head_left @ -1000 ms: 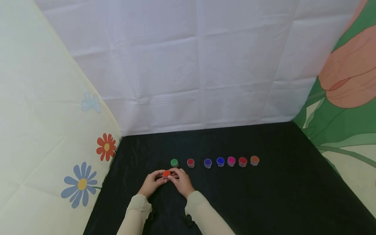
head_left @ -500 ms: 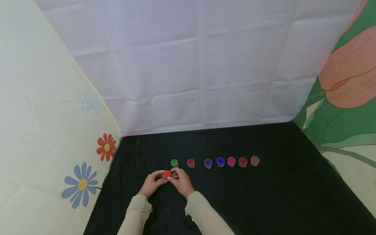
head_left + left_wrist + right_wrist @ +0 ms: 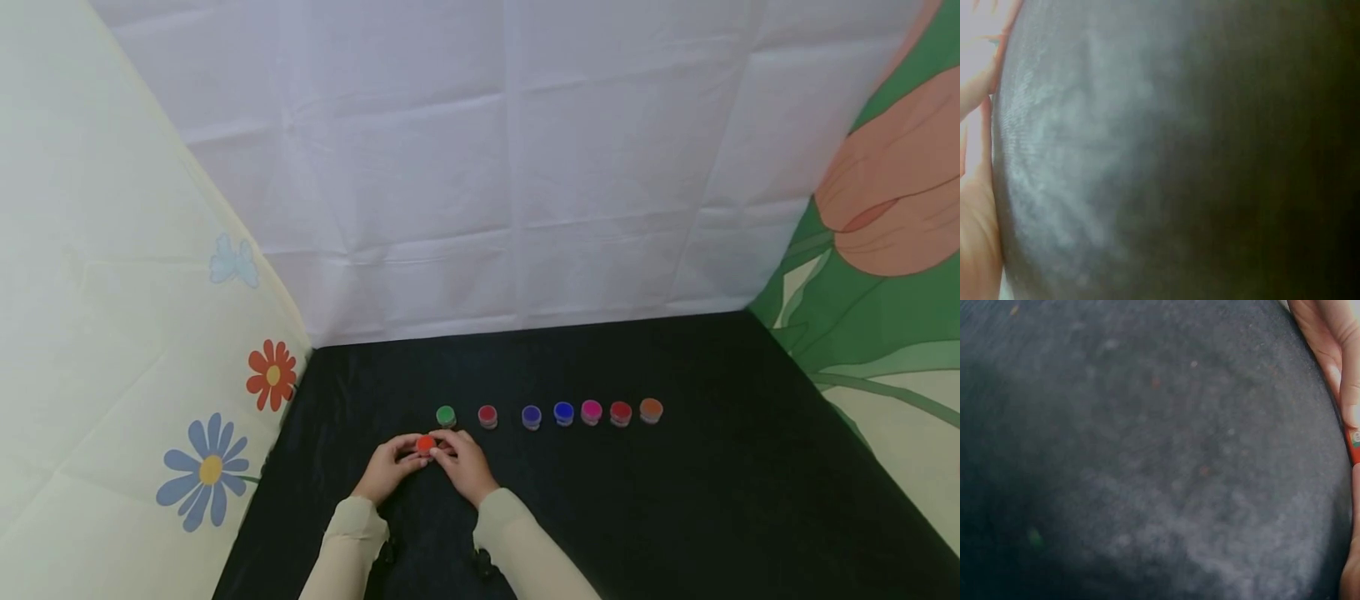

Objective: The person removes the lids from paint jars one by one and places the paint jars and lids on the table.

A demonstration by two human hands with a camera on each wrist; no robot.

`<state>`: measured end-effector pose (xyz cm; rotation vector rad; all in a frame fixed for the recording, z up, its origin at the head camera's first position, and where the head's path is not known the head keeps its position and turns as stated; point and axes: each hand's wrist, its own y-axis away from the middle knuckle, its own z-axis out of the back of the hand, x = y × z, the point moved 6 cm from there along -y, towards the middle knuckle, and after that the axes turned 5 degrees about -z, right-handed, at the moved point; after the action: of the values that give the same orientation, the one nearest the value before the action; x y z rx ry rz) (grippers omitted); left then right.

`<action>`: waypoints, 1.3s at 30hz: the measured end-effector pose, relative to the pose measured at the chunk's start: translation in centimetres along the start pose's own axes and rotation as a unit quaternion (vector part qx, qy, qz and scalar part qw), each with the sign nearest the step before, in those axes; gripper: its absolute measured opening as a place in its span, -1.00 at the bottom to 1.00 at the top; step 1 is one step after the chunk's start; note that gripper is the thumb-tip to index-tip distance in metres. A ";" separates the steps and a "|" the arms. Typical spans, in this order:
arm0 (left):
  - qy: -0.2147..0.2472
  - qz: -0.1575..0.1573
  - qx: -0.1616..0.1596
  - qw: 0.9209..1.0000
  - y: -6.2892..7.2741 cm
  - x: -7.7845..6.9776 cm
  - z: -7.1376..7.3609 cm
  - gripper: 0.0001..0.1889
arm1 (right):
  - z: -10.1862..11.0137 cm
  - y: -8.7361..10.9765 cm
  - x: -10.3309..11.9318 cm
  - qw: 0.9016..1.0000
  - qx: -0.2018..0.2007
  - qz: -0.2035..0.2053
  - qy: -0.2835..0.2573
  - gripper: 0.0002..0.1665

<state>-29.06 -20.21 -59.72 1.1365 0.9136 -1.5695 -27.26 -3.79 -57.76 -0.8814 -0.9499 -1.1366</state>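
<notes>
A small round tub with an orange-red lid (image 3: 426,444) sits between both hands at the left front of the row. My left hand (image 3: 384,468) grips its left side between thumb and fingers. From the right, my right hand (image 3: 467,468) pinches it, thumb at the lid's near edge. In the right wrist view a sliver of the orange-red tub (image 3: 1354,445) with a label shows between the fingertips. Only part of the left hand (image 3: 977,231) appears in the left wrist view, at its left edge. Just behind the hands stands a green-lidded tub (image 3: 446,416).
On the black cloth (image 3: 637,500), a row runs right from the green tub: a red tub (image 3: 487,417), a purple one (image 3: 531,417), a blue one (image 3: 563,413), a pink one (image 3: 591,412), another red one (image 3: 620,413) and an orange one (image 3: 651,410). A white sheet (image 3: 510,167) hangs behind.
The right hand's fingertips shift slightly at the orange-red lid. Both hands keep hold of the tub in nearly the same spot, and the row stays put.
</notes>
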 end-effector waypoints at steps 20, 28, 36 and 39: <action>0.010 0.000 0.003 1.000 0.0 0.2 -0.1 -0.59 | -0.2 -0.1 -0.4 0.999 0.003 -0.034 -0.021 -0.68; -0.011 0.001 -0.009 1.000 -0.1 0.3 0.0 -0.61 | -0.1 -0.1 -0.2 1.000 -0.008 -0.001 0.003 -0.68; -0.009 -0.001 -0.011 1.000 0.0 0.1 0.0 -0.62 | -0.1 -0.1 -0.2 1.000 0.009 -0.019 -0.007 -0.58; -0.004 -0.013 -0.006 1.000 0.0 0.1 0.0 -0.61 | -0.1 -0.2 -0.3 0.999 0.010 -0.032 -0.014 -0.56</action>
<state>-29.11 -20.21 -59.77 1.1137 0.9336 -1.5862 -27.48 -3.85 -58.11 -0.8586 -1.0167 -1.1699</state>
